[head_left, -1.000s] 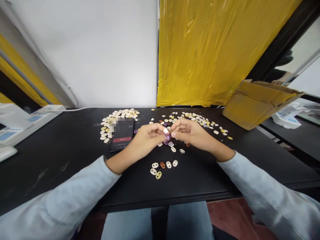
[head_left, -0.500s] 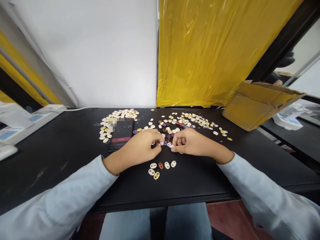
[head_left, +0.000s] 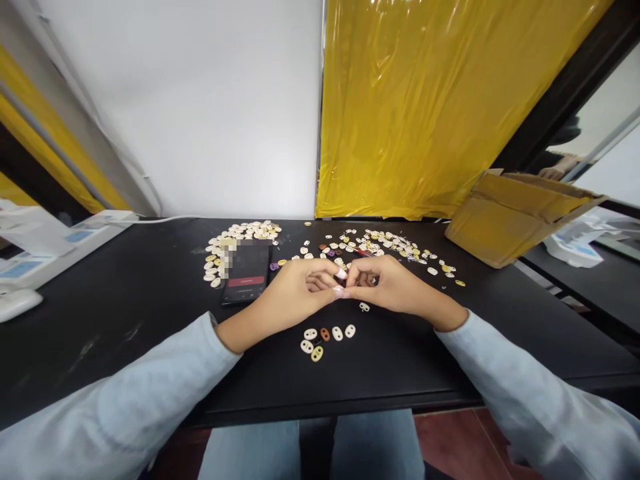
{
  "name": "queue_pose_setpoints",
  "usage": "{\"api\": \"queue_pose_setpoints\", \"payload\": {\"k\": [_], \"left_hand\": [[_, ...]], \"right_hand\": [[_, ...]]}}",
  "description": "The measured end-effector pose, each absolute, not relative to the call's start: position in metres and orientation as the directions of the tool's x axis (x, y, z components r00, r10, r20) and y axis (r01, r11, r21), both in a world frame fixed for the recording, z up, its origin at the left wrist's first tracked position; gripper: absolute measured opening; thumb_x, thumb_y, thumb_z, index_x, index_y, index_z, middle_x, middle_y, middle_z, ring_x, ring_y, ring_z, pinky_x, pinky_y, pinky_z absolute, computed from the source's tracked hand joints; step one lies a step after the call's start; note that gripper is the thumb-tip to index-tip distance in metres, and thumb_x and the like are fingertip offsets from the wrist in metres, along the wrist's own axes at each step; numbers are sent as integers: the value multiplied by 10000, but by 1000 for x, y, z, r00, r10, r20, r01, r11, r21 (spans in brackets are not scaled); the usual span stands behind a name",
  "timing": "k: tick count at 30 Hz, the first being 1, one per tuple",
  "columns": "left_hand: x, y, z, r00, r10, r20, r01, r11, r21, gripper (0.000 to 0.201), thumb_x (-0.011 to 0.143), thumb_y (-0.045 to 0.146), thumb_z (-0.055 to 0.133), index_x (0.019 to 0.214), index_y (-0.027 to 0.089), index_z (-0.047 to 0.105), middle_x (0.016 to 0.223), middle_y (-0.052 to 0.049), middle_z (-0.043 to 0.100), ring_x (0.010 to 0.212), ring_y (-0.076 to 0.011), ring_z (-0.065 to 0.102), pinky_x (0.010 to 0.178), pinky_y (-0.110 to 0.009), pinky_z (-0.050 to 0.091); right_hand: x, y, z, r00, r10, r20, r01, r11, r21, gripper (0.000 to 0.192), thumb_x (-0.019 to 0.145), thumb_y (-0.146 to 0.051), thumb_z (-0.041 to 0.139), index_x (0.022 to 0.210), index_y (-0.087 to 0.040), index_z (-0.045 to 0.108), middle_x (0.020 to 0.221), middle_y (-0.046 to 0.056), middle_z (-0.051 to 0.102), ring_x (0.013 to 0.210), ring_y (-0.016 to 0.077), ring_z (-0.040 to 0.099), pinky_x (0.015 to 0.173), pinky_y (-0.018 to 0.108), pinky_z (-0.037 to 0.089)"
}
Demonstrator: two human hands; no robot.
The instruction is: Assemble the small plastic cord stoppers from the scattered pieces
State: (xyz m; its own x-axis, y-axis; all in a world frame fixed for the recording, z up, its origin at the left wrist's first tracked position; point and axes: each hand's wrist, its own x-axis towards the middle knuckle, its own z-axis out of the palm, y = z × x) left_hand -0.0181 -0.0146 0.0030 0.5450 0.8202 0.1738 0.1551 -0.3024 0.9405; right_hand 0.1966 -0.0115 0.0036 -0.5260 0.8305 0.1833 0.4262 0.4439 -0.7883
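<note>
My left hand (head_left: 299, 288) and my right hand (head_left: 386, 285) meet fingertip to fingertip above the black table (head_left: 125, 313). Between the fingertips they pinch a small white oval piece (head_left: 341, 291). Several more small oval pieces in white, yellow, brown and purple lie scattered behind the hands (head_left: 385, 243). A short row of such pieces (head_left: 327, 335) lies just in front of my hands, and one white piece (head_left: 365, 307) sits beside my right wrist.
A dark phone (head_left: 247, 273) lies left of my hands, beside a heap of pale pieces (head_left: 235, 235). A cardboard box (head_left: 515, 213) stands at the back right. White boxes (head_left: 60, 233) sit at the far left. A yellow plastic sheet (head_left: 425, 100) hangs behind.
My hands dipped down to the pieces on the table, then lifted slightly and came together again with a white piece between the fingertips.
</note>
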Motion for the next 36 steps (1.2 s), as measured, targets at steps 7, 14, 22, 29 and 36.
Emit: {"api": "queue_pose_setpoints", "payload": {"k": [7,14,22,29,36], "left_hand": [[-19,-13,3,500,848,176,173,-297,939,60,786,160,684,785,156,625,785,-14,698,745,-144,682,728,-260,551],[-17,-14,-2,477,868,142,116,-222,968,274,729,89,659,973,179,574,845,13,646,763,-161,726,719,-274,570],[-18,-13,-1,498,849,179,195,-311,930,41,802,183,660,822,166,628,837,-18,692,839,-179,721,806,-293,568],[-16,-11,-2,513,846,143,154,-254,955,89,740,147,712,812,155,660,798,-24,725,788,-165,706,790,-297,572],[-17,-9,-5,487,872,47,30,-71,997,141,741,146,735,863,133,665,795,-56,753,762,-169,733,732,-284,579]], "right_hand": [[219,-6,13,-535,834,-137,687,335,-645,277,689,-398,821,666,-163,675,579,-6,640,527,117,554,495,235,381],[215,-9,13,-556,803,-216,669,278,-690,177,721,-328,768,736,-159,719,551,-17,614,492,106,505,466,239,347],[212,-12,16,-573,783,-242,666,273,-695,108,754,-277,712,743,-170,699,535,-35,589,470,100,482,464,243,336],[209,-11,11,-611,782,-122,519,279,-808,175,779,-322,729,752,-163,663,612,-24,616,541,101,532,514,227,398],[199,-12,15,-439,898,3,321,160,-933,277,711,-398,811,762,-154,690,742,28,705,650,136,621,570,249,474]]}}
